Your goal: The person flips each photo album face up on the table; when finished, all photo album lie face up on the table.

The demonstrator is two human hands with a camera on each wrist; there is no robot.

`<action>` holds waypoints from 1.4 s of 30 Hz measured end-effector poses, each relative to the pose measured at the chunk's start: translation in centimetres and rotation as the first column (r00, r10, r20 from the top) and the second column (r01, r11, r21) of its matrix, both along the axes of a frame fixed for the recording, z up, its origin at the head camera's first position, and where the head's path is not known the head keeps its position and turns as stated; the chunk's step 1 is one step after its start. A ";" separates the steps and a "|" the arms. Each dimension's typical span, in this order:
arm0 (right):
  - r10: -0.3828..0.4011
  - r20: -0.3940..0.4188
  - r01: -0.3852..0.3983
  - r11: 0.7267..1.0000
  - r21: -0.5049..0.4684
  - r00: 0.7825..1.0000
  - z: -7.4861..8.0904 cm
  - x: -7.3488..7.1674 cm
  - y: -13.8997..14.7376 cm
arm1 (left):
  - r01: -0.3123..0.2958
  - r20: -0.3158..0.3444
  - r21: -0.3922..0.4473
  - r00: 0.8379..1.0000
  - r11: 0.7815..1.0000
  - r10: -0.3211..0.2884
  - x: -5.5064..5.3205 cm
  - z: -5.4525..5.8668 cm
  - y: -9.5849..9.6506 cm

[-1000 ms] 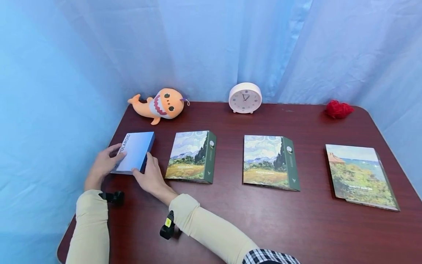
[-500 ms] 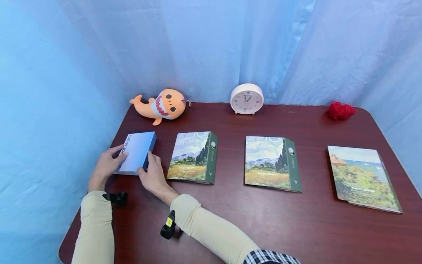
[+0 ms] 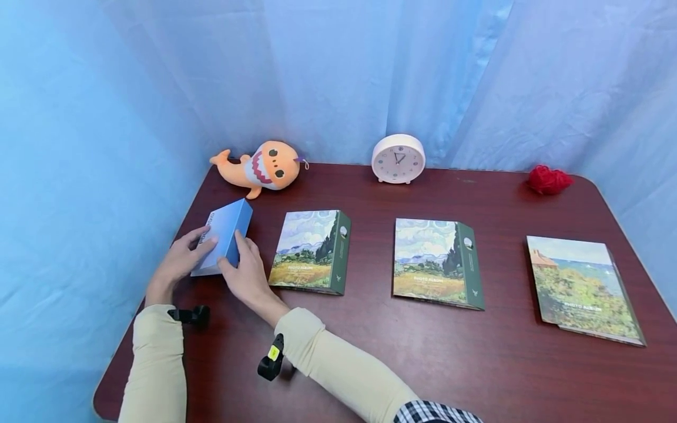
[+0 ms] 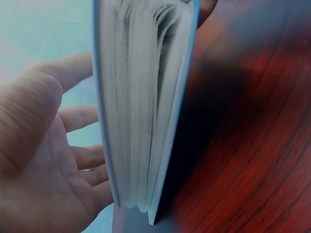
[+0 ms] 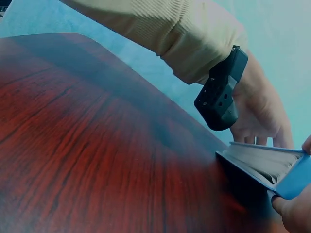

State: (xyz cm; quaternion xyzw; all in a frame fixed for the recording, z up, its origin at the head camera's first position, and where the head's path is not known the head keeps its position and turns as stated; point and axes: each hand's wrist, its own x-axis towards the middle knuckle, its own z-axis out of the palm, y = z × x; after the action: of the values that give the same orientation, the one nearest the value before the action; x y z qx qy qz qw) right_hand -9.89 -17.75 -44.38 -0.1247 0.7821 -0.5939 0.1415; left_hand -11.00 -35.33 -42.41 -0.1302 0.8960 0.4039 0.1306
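A blue photo album, its cover lettered POLAROID, is tilted with its spine side raised at the table's left. My right hand grips it by the spine; in the right wrist view the thumb is low against the spine's edge. My left hand touches the front cover near the left edge, thumb and fingers extended. In the left wrist view the left hand is beside the cover, and the page edges face the camera, some pages slightly fanned.
Two photo albums with wheat-field covers, one nearer and one farther right, lie in a row with a seaside-cover album. Behind them are an orange shark plush, a white clock and a red bundle. Blue curtains enclose the table.
The blue photo album has gone from lying flat to tilted, its right spine side lifted by my right hand. My left hand has shifted slightly right with it.
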 end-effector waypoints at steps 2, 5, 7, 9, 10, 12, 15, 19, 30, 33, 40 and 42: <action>0.002 -0.010 -0.002 1.000 -0.005 1.000 0.2 -0.1 0.2 | 0.011 0.006 0.016 1.000 1.000 -0.012 0.0 0.2 0.3; -0.003 -0.007 0.003 1.000 -0.012 1.000 0.6 -0.4 0.5 | 0.025 0.029 0.034 0.999 0.999 -0.026 -0.2 0.4 0.7; -0.010 0.000 0.010 1.000 -0.027 1.000 0.9 -0.5 0.7 | 0.038 0.041 0.042 0.998 0.998 -0.039 -0.2 0.5 0.9; -0.021 0.005 0.021 0.999 -0.041 1.000 1.0 -0.7 0.8 | 0.052 0.047 0.048 0.997 0.997 -0.054 -0.3 0.7 1.1; -0.024 -0.001 0.024 0.999 -0.049 1.000 1.1 -0.8 0.9 | 0.058 0.047 0.048 0.997 0.997 -0.060 -0.3 0.8 1.1; -0.036 -0.018 0.035 0.998 -0.061 0.999 1.1 -0.9 1.0 | 0.070 0.042 0.042 0.997 0.997 -0.072 -0.3 1.0 1.3; -0.051 -0.043 0.047 0.996 -0.075 0.998 1.0 -1.0 1.1 | 0.085 0.027 0.023 0.996 0.996 -0.086 -0.3 1.4 1.5; -0.067 -0.040 0.062 0.990 -0.127 0.997 0.7 -1.0 1.2 | 0.097 -0.018 0.016 0.995 0.995 -0.097 -0.4 2.2 2.0; -0.119 0.003 0.116 0.959 -0.257 0.993 0.9 -1.3 0.9 | 0.083 -0.214 0.069 0.975 0.994 -0.067 -0.1 4.1 2.8; -0.112 0.000 0.108 0.957 -0.269 0.994 1.2 -1.5 0.8 | 0.083 -0.265 0.076 0.962 0.994 -0.060 -0.1 4.6 2.7; -0.068 0.011 0.068 0.952 -0.300 0.998 1.6 -1.9 0.5 | 0.066 -0.274 0.070 0.961 0.995 -0.044 0.1 5.1 1.8; -0.052 0.012 0.053 0.950 -0.308 0.999 1.6 -1.9 0.3 | 0.052 -0.258 0.072 0.966 0.996 -0.031 0.2 5.1 1.5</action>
State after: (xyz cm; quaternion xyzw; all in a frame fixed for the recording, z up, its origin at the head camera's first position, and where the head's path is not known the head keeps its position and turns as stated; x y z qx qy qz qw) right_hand -11.81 -17.42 -42.73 -0.1233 0.6826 -0.7125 0.1058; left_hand -10.81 -33.84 -37.32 -0.0529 0.8914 0.4493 0.0272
